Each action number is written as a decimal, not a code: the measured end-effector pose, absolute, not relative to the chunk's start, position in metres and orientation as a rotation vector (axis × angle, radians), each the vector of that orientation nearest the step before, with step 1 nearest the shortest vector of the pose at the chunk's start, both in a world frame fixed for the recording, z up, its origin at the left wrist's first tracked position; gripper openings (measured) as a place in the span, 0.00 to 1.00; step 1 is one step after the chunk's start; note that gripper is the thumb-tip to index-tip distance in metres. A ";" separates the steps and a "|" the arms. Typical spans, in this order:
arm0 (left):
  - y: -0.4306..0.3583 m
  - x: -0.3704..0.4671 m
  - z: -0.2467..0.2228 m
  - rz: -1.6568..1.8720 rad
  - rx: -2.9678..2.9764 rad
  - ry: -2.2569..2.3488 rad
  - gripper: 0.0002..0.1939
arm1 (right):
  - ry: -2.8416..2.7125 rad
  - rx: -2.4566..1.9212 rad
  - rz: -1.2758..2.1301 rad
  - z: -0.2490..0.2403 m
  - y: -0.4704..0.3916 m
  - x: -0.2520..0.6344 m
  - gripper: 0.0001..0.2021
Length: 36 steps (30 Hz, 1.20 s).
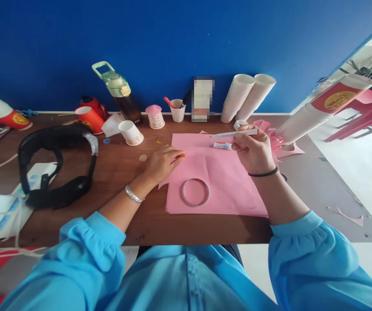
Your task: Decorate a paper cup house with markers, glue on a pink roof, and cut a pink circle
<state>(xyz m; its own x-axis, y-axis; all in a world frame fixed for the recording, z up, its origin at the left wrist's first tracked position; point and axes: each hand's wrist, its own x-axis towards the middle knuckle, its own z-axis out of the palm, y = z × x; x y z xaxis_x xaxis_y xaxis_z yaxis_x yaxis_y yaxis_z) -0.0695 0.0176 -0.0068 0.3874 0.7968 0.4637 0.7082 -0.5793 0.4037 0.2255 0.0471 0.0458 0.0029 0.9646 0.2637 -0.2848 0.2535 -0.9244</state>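
My right hand [252,149] pinches a slim white pen-like stick [229,134], its thin end pointing left over pink paper. Over the left edge of the paper, my left hand [165,163] has its fingers closed around a small orange thing [182,155], mostly hidden by the fingertips. A stack of pink paper sheets [228,185] lies on the brown table. On the sheets rests a thin metal ring [195,192], toward the front. Just left of my right hand, a small white tube with blue print [222,146] lies at the back of the paper.
Along the blue wall stand a bottle [121,93], a pink-roofed paper cup [155,117], a cup with pens [177,113] and stacked paper cups [239,97]. A drawn-on cup [130,133] sits nearer. Left lies a black headband device [58,168]; right, pink paper scraps [291,149].
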 end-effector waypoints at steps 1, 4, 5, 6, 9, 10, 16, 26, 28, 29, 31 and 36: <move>0.019 -0.065 -0.009 0.901 2.504 1.359 0.09 | -1.112 -0.790 1.208 0.045 0.046 0.222 0.13; 0.023 -0.058 -0.015 0.755 2.530 1.366 0.14 | -1.110 -0.804 1.300 0.041 0.041 0.214 0.13; 0.023 -0.058 -0.014 0.721 2.547 1.364 0.15 | -1.115 -0.815 1.314 0.040 0.040 0.212 0.14; 0.022 -0.058 -0.012 0.711 2.575 1.361 0.15 | -1.119 -0.830 1.323 0.039 0.039 0.211 0.16; 0.004 -0.056 0.005 0.830 2.735 1.353 0.16 | -1.115 -0.871 1.308 0.036 0.039 0.210 0.21; -0.008 -0.052 0.013 0.867 2.808 1.336 0.16 | -1.109 -0.884 1.284 0.035 0.039 0.209 0.22; -0.096 -0.010 0.025 0.560 3.181 0.990 0.37 | -1.157 -0.935 1.158 0.026 0.042 0.210 0.22; -0.107 -0.013 -0.014 0.374 3.027 1.028 0.64 | -1.231 -0.998 1.214 0.024 0.031 0.200 0.18; -0.106 -0.013 -0.013 0.398 2.974 1.006 0.62 | -1.241 -1.001 1.231 0.024 0.028 0.198 0.18; -0.106 -0.012 -0.014 0.409 2.956 0.998 0.62 | -1.249 -1.002 1.239 0.024 0.026 0.197 0.17; -0.107 -0.011 -0.016 0.425 2.924 0.991 0.62 | -1.274 -1.006 1.250 0.024 0.023 0.194 0.17; -0.107 -0.005 -0.024 0.397 2.834 0.971 0.65 | -1.423 -1.034 1.292 0.029 0.020 0.180 0.19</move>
